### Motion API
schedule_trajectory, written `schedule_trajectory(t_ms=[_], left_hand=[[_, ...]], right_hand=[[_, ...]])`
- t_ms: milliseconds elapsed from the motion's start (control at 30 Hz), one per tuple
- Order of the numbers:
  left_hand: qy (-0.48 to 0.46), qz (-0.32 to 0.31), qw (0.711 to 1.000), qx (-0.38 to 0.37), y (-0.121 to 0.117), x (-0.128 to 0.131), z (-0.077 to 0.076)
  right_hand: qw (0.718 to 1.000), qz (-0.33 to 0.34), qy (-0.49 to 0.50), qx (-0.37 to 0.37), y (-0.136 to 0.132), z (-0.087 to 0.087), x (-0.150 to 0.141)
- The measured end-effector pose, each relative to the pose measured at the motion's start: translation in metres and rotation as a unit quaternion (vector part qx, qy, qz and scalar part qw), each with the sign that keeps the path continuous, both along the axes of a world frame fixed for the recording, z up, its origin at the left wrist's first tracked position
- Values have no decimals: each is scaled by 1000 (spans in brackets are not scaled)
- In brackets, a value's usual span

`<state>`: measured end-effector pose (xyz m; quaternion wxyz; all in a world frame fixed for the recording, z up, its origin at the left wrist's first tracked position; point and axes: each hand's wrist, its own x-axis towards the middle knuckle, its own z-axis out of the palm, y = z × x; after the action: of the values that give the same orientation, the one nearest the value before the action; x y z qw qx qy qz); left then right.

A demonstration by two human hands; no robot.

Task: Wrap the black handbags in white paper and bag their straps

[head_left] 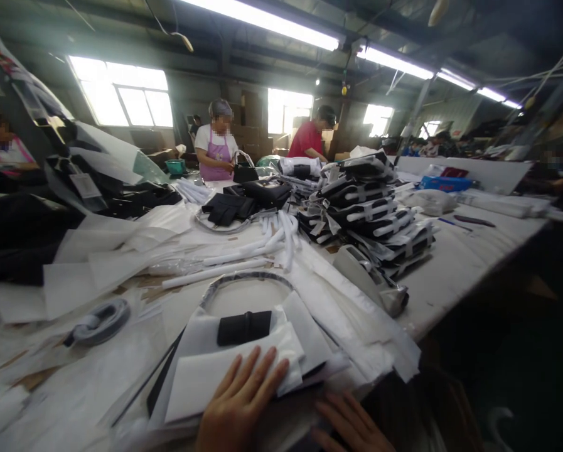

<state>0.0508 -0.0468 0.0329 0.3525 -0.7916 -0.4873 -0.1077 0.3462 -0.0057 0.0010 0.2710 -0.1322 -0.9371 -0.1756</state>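
Note:
A black handbag [161,376] lies on the table in front of me, mostly covered by pale wrapping sheets [206,329]. Its wrapped handle [248,276] arches away from me, and a black flap [244,328] shows between the sheets. My left hand [241,395] rests on a folded white sheet [201,376] over the bag, fingers spread and flat. Beyond the bag's near right corner is my right hand [351,424], fingers stretched out and somewhat blurred; whether it touches the bag I cannot tell.
Stacked wrapped black bags [366,201] stand at the back right, with a tape dispenser [368,276] before them. White foam tubes [281,238], a grey coil [100,320] and loose sheets [69,285] cover the left. Two people [215,150] work across the table; its right edge [488,270] slants away.

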Motion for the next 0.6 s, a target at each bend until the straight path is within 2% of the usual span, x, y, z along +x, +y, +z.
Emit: schedule_trajectory(t_ms=[67,133,400,500,600], left_hand=[[3,7,1000,-5,1,2,0],[12,17,1000,-15,1,3,2],[7,18,999,-28,1,5,1],[-12,19,999,-35,-1,8,1],[-26,17,999,-31,-2,11,1]], right_hand=[[999,-23,25,-8,2,-13,-4],[998,-20,42,-44,6,-16,-8],[971,98,120,-182,9,17,-29],[965,122,130,-192,2,17,-35],[967,137,117,-177,-7,6,-35]])
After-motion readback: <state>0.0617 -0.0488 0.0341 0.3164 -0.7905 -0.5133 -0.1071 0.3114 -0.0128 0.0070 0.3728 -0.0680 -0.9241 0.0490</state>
